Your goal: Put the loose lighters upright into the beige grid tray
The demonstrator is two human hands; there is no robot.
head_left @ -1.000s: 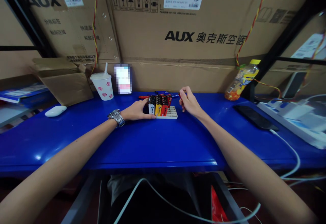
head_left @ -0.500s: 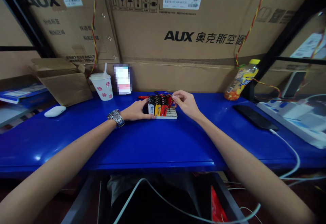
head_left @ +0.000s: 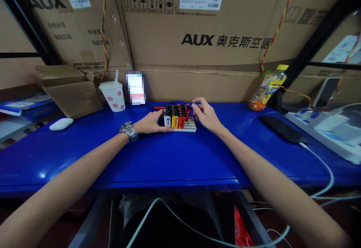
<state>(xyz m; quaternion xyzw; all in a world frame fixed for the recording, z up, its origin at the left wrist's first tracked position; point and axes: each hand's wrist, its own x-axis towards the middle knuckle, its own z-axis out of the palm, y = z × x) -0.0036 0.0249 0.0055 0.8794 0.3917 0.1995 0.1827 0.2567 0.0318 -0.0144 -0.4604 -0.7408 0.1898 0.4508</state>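
Several lighters in white, yellow and red, with black tops, stand upright in rows in a white slotted tray. A white lighter, a yellow lighter and a red lighter form the front row. My left hand, a metal watch on its wrist, grips the tray's left end, thumb along the front and fingers behind. At the tray's back right is my right hand, thumb and forefinger slightly apart beside the rear red lighters. Nothing shows between them. Some slots on the right hold no lighter.
Behind the tray lie blue and red slim items. A paper cup, a lit phone and a white earbud case are leftward. Rightward are a drink bottle, a dark phone on a cable and a power strip.
My right hand has shifted slightly right, off the red lighter it was pinching at the tray's back. That lighter now stands in the tray. My left hand stays put.
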